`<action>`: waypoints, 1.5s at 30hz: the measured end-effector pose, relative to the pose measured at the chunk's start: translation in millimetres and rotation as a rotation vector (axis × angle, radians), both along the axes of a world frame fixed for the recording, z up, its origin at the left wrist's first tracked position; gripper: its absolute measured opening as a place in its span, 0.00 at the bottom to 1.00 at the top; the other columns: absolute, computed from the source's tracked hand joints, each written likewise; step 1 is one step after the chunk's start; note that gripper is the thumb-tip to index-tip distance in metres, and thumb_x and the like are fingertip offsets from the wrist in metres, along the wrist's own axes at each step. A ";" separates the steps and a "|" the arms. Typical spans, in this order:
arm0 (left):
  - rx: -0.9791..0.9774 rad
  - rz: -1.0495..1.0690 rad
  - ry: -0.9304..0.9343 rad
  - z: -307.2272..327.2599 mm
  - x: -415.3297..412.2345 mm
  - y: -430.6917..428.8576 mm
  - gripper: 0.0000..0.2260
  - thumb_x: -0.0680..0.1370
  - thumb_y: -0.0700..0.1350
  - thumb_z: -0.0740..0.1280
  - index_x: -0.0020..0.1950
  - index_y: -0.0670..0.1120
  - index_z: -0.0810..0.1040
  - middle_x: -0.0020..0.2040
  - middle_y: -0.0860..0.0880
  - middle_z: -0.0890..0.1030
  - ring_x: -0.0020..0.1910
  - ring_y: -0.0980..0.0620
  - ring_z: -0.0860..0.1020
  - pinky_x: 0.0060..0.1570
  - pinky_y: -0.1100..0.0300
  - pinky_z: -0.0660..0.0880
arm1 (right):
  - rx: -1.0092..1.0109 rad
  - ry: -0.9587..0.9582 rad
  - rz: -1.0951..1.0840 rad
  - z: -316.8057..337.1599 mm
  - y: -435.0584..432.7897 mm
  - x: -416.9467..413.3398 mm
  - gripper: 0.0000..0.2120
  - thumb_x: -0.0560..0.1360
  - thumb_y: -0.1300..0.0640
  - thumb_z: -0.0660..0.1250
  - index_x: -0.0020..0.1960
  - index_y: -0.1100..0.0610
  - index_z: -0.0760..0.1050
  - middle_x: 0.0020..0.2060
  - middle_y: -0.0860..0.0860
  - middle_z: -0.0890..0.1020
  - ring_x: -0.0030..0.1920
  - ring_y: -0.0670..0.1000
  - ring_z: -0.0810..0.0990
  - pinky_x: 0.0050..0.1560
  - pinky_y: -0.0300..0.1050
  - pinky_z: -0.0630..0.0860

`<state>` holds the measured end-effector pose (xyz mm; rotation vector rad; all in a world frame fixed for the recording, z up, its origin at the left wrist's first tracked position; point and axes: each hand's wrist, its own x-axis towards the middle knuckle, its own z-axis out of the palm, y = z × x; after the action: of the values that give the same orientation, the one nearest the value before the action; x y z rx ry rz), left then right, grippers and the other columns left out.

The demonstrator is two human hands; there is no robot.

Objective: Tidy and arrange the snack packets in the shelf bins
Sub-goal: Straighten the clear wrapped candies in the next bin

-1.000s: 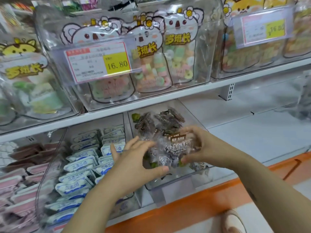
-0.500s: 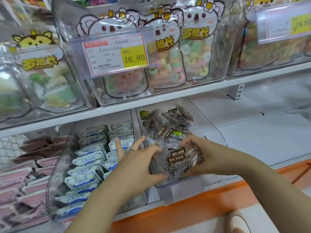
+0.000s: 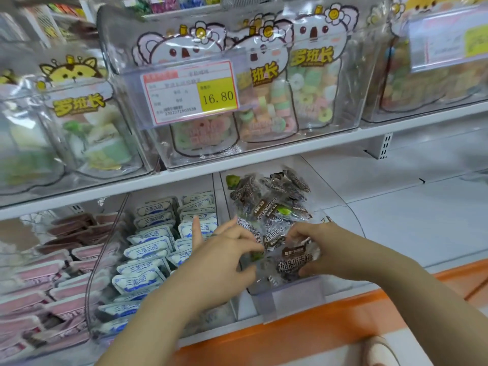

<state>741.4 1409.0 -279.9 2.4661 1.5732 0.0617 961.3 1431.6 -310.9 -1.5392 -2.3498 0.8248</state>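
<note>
Lower shop shelf (image 3: 396, 207), front of a clear bin (image 3: 348, 220): left hand (image 3: 224, 257) and right hand (image 3: 327, 247) both pinch a dark snack packet (image 3: 293, 262), one at each side edge. Behind the grip lies a heap of like packets (image 3: 269, 196); left of it, blue-and-white packets (image 3: 148, 249) fill the neighbouring bin (image 3: 91, 283).

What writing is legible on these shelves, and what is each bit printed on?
"16.80": yellow patch of red-edged price card.
"罗班长": clear koala-print candy bags.
"三蒸三晒": white-and-blue flat packets.
"九制话梅": dark brown clear-film packet.
Card's small print, right-hand price card: too blurred.
</note>
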 end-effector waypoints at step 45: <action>0.333 0.053 -0.135 10.2 2.6 40.5 0.07 0.80 0.52 0.60 0.54 0.54 0.75 0.38 0.57 0.79 0.35 0.58 0.76 0.40 0.58 0.75 | -0.202 0.064 0.076 8.0 -10.7 -0.2 0.14 0.79 0.43 0.58 0.63 0.39 0.71 0.60 0.38 0.76 0.58 0.40 0.74 0.61 0.41 0.71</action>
<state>744.1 1449.5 -269.7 2.5928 1.6849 0.5277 961.2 1420.9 -302.9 -1.4789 -2.3529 1.1430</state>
